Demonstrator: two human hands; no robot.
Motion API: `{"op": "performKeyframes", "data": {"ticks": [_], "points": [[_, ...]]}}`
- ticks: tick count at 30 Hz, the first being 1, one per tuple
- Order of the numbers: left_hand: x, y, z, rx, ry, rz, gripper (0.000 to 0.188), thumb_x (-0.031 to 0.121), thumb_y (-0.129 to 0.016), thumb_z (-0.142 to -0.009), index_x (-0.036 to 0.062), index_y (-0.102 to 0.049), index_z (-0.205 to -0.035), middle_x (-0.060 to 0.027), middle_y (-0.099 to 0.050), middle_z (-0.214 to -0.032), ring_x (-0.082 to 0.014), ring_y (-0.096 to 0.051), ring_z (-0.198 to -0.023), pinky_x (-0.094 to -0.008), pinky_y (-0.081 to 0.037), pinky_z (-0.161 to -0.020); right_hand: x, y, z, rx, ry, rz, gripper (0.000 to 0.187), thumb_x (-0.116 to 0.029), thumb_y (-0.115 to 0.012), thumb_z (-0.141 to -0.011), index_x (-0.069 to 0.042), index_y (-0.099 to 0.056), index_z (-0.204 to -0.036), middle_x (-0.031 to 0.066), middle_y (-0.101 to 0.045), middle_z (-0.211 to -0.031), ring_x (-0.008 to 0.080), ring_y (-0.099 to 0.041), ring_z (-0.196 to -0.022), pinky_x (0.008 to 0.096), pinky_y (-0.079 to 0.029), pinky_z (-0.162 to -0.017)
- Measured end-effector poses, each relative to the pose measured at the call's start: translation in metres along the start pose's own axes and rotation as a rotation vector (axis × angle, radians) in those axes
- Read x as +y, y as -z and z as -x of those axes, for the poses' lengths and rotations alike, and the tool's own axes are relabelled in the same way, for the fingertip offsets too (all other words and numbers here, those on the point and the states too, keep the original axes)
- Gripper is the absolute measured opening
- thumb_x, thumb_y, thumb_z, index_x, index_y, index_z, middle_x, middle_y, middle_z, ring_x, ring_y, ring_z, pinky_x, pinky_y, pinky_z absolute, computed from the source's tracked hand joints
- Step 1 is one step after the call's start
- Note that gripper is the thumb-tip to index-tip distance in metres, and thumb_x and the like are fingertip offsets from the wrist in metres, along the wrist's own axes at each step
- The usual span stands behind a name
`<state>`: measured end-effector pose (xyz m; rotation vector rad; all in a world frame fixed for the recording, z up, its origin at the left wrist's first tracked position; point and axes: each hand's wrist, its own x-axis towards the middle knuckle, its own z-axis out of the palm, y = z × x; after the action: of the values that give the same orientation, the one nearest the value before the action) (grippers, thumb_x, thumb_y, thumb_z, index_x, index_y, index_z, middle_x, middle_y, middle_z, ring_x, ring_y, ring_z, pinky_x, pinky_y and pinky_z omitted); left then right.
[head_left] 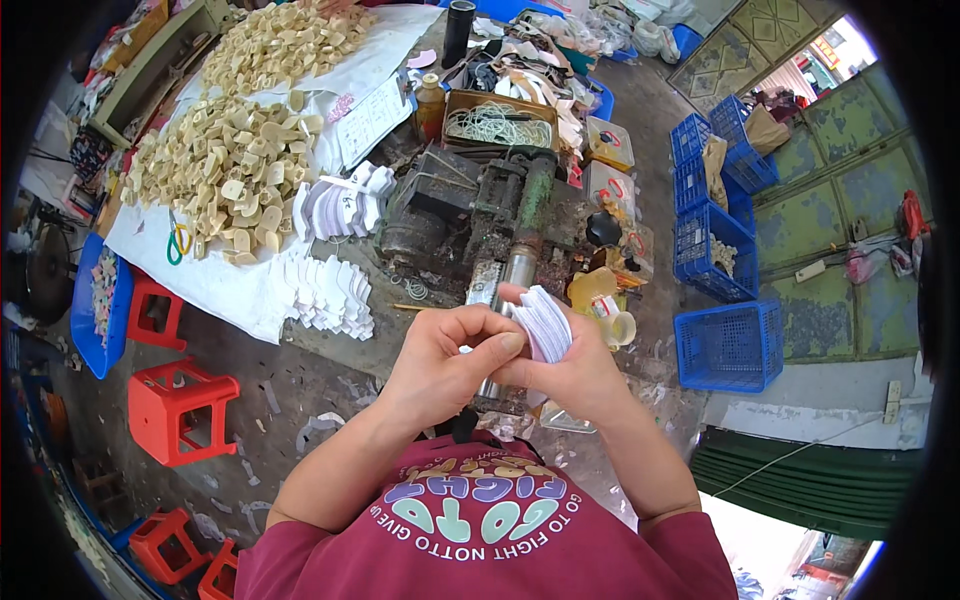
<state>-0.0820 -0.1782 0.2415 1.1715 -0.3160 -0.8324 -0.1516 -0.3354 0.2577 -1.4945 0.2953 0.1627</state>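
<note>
Multicoloured and white lettering point(480, 487) stands on the maroon shirt point(480, 568) at lower centre, dark marks point(349, 201) on the white bundle point(328, 212) left of centre, unreadably fine writing point(380, 106) on the pale sheet point(371, 124) above it, and characters point(825, 54) on a red sign point(826, 51), upper right.

The room is lit by a soft and fairly even light, somewhat dimmer toward the left rim. The strongest brightness enters through the gap point(848, 50) at the upper right and the opening point(765, 530) at the lower right, both washed nearly to white. A metal roller point(521, 265) carries a small glare, while the machine point(435, 205) sinks into dark tones. The left hand point(440, 365) and the right hand point(585, 375) appear rather sharp; toward the round black border details become soft, and the green shutter point(810, 485) is visibly bent
</note>
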Motion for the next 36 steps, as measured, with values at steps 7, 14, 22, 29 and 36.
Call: {"op": "performKeyframes", "data": {"ticks": [7,14,22,29,36], "points": [[0.0,0.002,-0.001,0.021,-0.05,-0.098,0.012,0.006,-0.062,-0.09,-0.0036,-0.066,-0.084,-0.0021,-0.06,-0.082,-0.0082,-0.057,-0.074,-0.0234,-0.047,-0.068,-0.007,-0.004,0.003,0.108,0.177,0.454,0.069,-0.016,-0.075,-0.076,-0.002,-0.043,-0.135,0.0176,-0.068,-0.099,0.0235,-0.067,-0.091,0.0329,-0.052,-0.079],[-0.002,0.001,-0.001,0.035,-0.055,-0.09,0.011,0.002,-0.061,-0.088,-0.002,-0.064,-0.078,-0.0015,-0.058,-0.081,-0.0079,-0.056,-0.077,-0.0229,-0.047,-0.068,-0.012,-0.008,0.006,0.094,0.137,0.534,0.073,-0.013,-0.079,-0.074,0.0,-0.042,-0.136,0.0066,-0.064,-0.105,0.0122,-0.06,-0.092,0.0272,-0.049,-0.079],[-0.017,-0.005,-0.006,0.04,-0.2,0.099,0.011,0.0,-0.059,-0.087,-0.0027,-0.064,-0.079,-0.0038,-0.06,-0.085,-0.011,-0.058,-0.08,-0.0259,-0.047,-0.074,0.0,0.009,0.005,-0.156,-0.018,-0.12,0.086,-0.023,-0.085,-0.071,0.0,-0.039,-0.14,0.0005,-0.06,-0.102,0.0051,-0.051,-0.081,0.0208,-0.045,-0.076],[-0.005,0.006,0.007,-0.005,-0.058,-0.026,0.014,0.008,-0.061,-0.091,-0.0048,-0.068,-0.091,-0.0016,-0.06,-0.087,-0.0082,-0.058,-0.081,-0.0228,-0.049,-0.068,-0.004,-0.001,0.009,0.027,0.087,0.411,0.084,-0.026,-0.081,-0.073,0.002,-0.037,-0.139,0.0171,-0.064,-0.11,0.0248,-0.064,-0.096,0.0344,-0.05,-0.082],[0.0,0.002,0.007,0.043,0.033,-0.011,0.014,0.007,-0.061,-0.09,-0.0056,-0.066,-0.089,-0.0019,-0.063,-0.081,-0.0073,-0.06,-0.075,-0.0232,-0.052,-0.067,-0.017,-0.011,0.013,0.127,0.16,0.713,0.083,-0.021,-0.08,-0.073,0.0,-0.036,-0.14,0.0193,-0.065,-0.106,0.0236,-0.065,-0.095,0.0338,-0.05,-0.083]]}}
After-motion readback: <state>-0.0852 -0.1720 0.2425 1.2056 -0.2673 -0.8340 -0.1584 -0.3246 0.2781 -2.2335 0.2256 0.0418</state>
